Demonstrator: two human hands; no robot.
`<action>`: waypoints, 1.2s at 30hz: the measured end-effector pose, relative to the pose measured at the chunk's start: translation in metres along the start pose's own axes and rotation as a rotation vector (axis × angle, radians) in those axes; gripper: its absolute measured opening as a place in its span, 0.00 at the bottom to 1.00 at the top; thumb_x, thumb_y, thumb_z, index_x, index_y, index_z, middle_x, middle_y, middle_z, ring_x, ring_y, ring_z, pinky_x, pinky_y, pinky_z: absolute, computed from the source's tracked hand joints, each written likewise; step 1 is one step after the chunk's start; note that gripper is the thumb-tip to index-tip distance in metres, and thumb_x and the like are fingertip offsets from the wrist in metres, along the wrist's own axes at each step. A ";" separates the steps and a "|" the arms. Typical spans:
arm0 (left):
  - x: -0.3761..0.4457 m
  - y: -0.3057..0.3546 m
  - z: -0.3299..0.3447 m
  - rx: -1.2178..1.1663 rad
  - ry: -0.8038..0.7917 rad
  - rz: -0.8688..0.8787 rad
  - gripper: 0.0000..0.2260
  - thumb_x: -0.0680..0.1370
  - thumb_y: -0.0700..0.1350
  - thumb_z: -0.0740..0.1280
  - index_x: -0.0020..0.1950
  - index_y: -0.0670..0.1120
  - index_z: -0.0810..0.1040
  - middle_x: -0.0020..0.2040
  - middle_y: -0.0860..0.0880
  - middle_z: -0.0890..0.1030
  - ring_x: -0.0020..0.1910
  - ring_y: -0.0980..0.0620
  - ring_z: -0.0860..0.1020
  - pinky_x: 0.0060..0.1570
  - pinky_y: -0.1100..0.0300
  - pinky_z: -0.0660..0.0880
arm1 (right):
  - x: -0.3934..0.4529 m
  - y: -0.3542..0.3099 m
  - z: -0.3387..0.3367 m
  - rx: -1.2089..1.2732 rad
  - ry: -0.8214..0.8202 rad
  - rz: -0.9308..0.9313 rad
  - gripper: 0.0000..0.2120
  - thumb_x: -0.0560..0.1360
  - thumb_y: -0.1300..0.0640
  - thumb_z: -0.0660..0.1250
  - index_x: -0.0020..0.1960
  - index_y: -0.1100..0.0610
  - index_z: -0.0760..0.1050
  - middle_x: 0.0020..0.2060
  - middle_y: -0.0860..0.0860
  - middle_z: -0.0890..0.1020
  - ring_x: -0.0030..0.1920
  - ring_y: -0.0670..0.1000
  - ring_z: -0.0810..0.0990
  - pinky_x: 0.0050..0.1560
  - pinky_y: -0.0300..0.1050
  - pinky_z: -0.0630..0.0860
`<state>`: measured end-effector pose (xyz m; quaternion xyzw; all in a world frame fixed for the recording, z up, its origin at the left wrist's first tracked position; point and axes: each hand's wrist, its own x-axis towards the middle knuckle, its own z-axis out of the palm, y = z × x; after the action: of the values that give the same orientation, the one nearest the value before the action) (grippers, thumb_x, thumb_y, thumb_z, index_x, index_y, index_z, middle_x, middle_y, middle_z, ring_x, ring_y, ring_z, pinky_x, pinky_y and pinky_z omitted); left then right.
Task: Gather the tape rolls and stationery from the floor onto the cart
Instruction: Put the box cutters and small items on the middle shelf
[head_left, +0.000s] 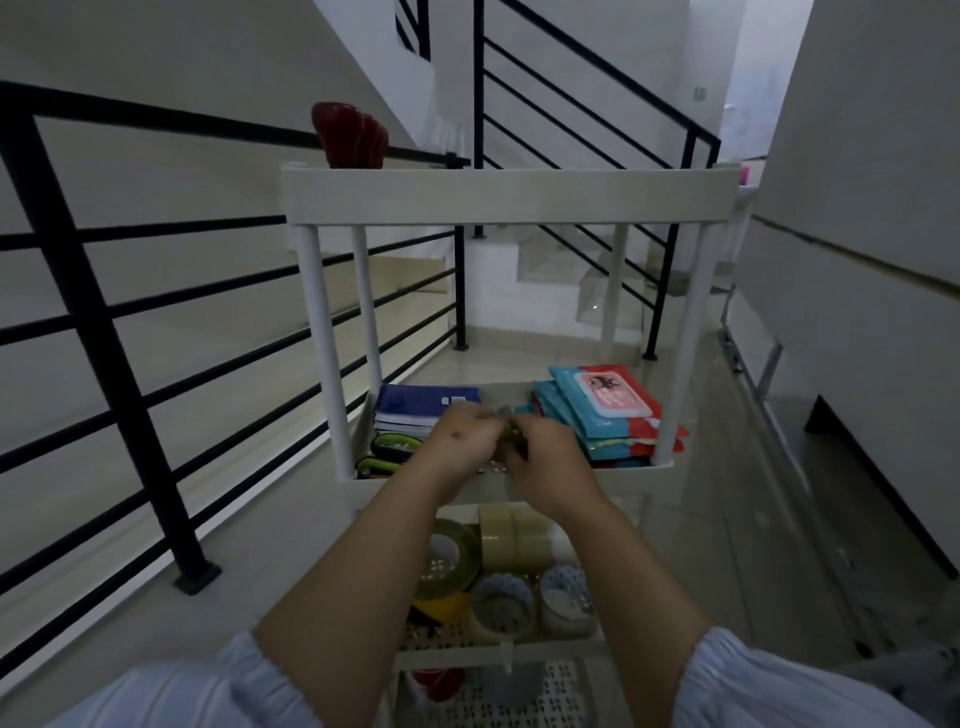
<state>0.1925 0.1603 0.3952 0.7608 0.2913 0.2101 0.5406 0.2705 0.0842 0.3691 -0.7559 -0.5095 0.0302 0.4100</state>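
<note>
Both hands meet over middle shelf of white cart (509, 195): left hand (462, 441) and right hand (545, 462) w/ fingers curled, pinching a small greenish item (511, 428) between them — too blurred to ID. On that shelf: blue notebooks (421, 408) at left, teal wipe packs (602, 410) at right, green-black items (387, 452) near front left. Tape rolls (498, 577) clustered on lower shelf, under forearms. Red object (350, 136) atop cart. Black railing (104, 322) at left.

Black stair railing (93, 332), white walls (857, 156), tile floor (727, 467)
</note>
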 end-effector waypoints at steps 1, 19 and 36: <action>0.001 0.000 -0.001 0.018 -0.008 -0.006 0.11 0.76 0.39 0.58 0.43 0.36 0.78 0.36 0.42 0.77 0.36 0.48 0.74 0.39 0.58 0.71 | 0.002 -0.001 0.002 -0.032 -0.021 0.007 0.11 0.76 0.61 0.61 0.58 0.56 0.72 0.52 0.55 0.80 0.53 0.53 0.77 0.47 0.43 0.70; -0.078 -0.073 0.058 0.424 0.195 0.695 0.22 0.73 0.47 0.55 0.66 0.44 0.70 0.71 0.48 0.63 0.69 0.55 0.61 0.65 0.64 0.62 | -0.109 0.062 -0.011 0.117 0.160 -0.071 0.09 0.73 0.65 0.64 0.51 0.57 0.79 0.45 0.46 0.81 0.46 0.44 0.79 0.48 0.36 0.76; -0.077 -0.272 0.285 0.397 -0.350 0.253 0.23 0.77 0.41 0.55 0.72 0.48 0.60 0.74 0.54 0.53 0.71 0.63 0.51 0.67 0.72 0.49 | -0.255 0.343 0.074 0.002 -0.019 0.558 0.15 0.72 0.68 0.65 0.58 0.60 0.75 0.51 0.51 0.76 0.51 0.48 0.73 0.53 0.40 0.68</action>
<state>0.2575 -0.0244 0.0445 0.9066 0.1320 0.0800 0.3928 0.3696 -0.1240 0.0020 -0.8662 -0.2855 0.1495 0.3820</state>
